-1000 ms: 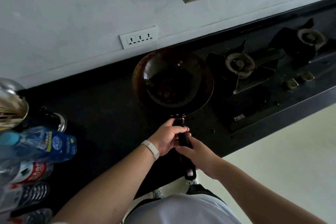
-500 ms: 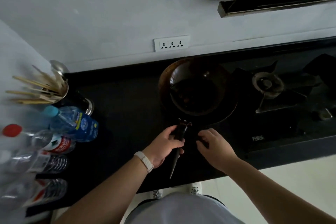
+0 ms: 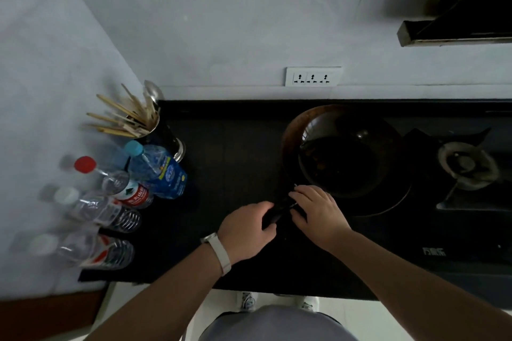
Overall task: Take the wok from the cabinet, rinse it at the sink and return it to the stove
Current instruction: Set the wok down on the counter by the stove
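wok (image 3: 343, 155) left of burner (image 3: 468, 165) | left hand (image 3: 249, 230), right hand (image 3: 318, 210) wrapped on handle (image 3: 273, 214) | risk: tips, slides off counter (image 3: 227, 163)

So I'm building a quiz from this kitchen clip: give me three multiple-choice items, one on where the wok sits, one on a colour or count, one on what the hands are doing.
1. Where is the wok?
A. on the counter left of the burner
B. in a sink
C. on the floor

2. How many sockets does the wall outlet have?
A. one
B. three
C. five

3. What holds the wok handle?
A. neither hand
B. right hand only
C. both hands

Answers: 1 A, it sits on the black counter beside the burner. 2 B, three sockets in a row. 3 C, the left hand and right hand both close on it.
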Demonstrator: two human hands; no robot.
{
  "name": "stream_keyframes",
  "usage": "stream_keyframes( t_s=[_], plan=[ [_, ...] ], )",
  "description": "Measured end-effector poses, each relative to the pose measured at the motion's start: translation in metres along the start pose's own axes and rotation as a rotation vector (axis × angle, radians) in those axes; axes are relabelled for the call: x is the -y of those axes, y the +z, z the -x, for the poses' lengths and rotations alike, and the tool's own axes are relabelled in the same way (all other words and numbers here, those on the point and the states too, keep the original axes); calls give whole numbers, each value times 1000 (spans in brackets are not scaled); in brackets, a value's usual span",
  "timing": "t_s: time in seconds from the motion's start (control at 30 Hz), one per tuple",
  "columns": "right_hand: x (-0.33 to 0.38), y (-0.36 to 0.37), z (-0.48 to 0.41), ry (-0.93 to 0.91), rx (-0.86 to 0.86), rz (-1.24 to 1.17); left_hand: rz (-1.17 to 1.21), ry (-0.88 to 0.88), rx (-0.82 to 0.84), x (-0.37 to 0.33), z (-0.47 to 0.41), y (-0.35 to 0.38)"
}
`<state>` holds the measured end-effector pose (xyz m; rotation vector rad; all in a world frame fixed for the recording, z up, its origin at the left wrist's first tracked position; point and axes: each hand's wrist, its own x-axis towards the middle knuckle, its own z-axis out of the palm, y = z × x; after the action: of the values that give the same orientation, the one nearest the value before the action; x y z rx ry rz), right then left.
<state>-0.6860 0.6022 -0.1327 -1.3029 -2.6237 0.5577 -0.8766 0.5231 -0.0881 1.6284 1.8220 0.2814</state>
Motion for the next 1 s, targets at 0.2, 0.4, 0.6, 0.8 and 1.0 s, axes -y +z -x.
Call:
stream_keyframes(
  t_s=[0.2, 0.4, 0.6, 0.8, 1.0],
  plan=[
    [5, 10, -19, 1, -68, -76, -76, 33, -117, 15, -9, -13],
    [16, 15, -35, 35, -95, -86, -93, 48, -165, 29, -20, -27],
    [28, 20, -59, 88, -122, -116, -129, 64, -209, 40, -36, -49],
    [40, 21, -78, 175, -140, -139, -164, 90, -193, 50, -56, -68],
    [46, 21, -80, 220, -110, -113, -195, 129, -172, 54, -61, -74]
  ],
)
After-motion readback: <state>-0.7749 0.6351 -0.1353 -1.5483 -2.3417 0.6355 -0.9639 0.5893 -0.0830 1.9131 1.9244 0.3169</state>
